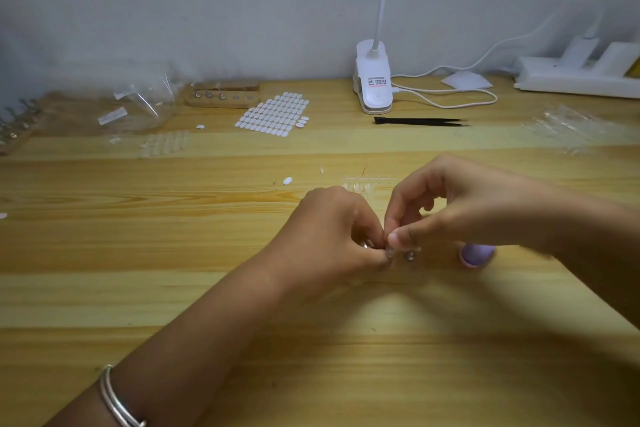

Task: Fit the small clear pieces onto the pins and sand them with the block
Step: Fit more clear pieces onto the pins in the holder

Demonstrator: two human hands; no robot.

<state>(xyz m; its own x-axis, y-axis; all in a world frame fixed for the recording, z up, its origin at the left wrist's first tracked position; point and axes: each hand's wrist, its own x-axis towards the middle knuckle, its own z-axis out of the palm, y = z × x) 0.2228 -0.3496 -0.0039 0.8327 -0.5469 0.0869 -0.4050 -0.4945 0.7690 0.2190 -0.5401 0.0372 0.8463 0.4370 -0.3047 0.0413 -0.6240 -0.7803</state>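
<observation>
Now the two hands meet in the middle of the counter [207, 288], and I think the step is to push a piece onto a pin [410, 255]. The left hand [332, 229] has its grip clenched on the pin, and a bit of shiny metal peeks out under the fingertips. The right hand [464, 208] has its grip pinched tight at the same spot. I think it holds the piece, but that is too small and clear to see. To do this well, the left hand should hold the pin very steady and low, close to the counter. The right hand should set the piece flat on the top of the pin and press down softly, not hard, so it does not pop away or crack. A clear piece is hard to find if it drops, so slow is best. More pieces wait on a strip [360, 185] just past the hands, on the far side. The purple block [476, 255] lies on the counter just right of the fingertips, below the right hand, so it is close for the sanding. Sanding should wait until the piece sits firm and does not wobble. The tweezers [419, 121] lie far off by the lamp [374, 80].
</observation>
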